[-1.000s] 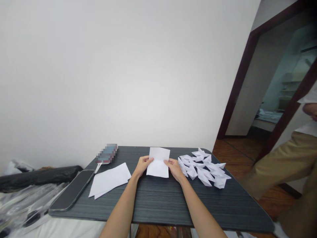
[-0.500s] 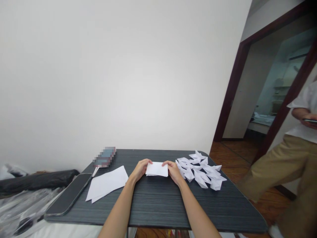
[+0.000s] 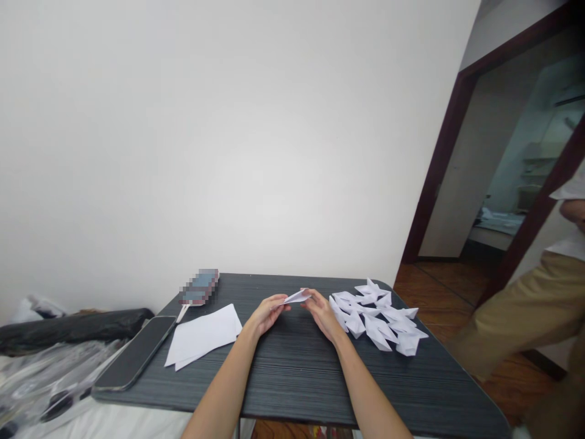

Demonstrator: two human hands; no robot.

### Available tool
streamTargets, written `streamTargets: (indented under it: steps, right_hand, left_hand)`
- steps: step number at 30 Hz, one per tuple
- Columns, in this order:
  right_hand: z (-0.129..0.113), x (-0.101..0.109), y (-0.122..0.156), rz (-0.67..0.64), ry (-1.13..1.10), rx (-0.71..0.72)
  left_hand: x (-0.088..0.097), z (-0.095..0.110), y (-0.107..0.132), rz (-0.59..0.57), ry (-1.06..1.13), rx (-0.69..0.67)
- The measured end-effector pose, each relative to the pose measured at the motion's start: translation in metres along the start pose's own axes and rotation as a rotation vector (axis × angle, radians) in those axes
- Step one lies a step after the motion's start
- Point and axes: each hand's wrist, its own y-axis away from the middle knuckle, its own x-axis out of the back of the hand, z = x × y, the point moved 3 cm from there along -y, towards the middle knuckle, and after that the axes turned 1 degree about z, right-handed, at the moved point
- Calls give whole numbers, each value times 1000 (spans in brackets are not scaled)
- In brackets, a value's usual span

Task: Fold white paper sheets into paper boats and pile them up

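Observation:
Between my two hands, above the dark table (image 3: 292, 372), is a small folded sheet of paper (image 3: 297, 297), tilted so that it shows nearly edge-on. The fingers of my left hand (image 3: 267, 313) pinch its left end. At its right end, my right hand (image 3: 320, 310) grips it between thumb and fingers. Just right of that hand lies a cluster of folded white paper shapes (image 3: 378, 326) with pointed tips. Flat white sheets (image 3: 205, 335) overlap one another on the table, left of my left hand.
A dark phone-like slab (image 3: 137, 353) lies along the table's left edge. Behind the sheets is a pixelated object (image 3: 201, 288) with a white cable. A white wall rises behind the table. At right, a person in tan trousers (image 3: 525, 305) stands near a doorway.
The folded paper has turned from facing me to nearly edge-on, and my hands have turned with it. The whole view has shifted slightly.

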Motion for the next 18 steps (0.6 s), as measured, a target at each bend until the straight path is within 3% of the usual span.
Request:
streamTargets:
  steps: [2,5,7,14,18]
  right_hand:
    - [0,2,-2,42,-23,22]
    - [1,8,-4,126,-34,20]
    - [2,10,-4,140,6,-6]
    - [2,-4,2,-5,272,-64]
    - [2,-10,4,-57,321,-37]
  left_hand:
    - [-8,-2,5,-45,-24,60]
    - [-25,-2,16,-200,-85,154]
    - [-33,2,21,-251,-140,107]
    - [-34,17,18,-32,-335,-232]
    - [-35,16,19,-47,-526,-352]
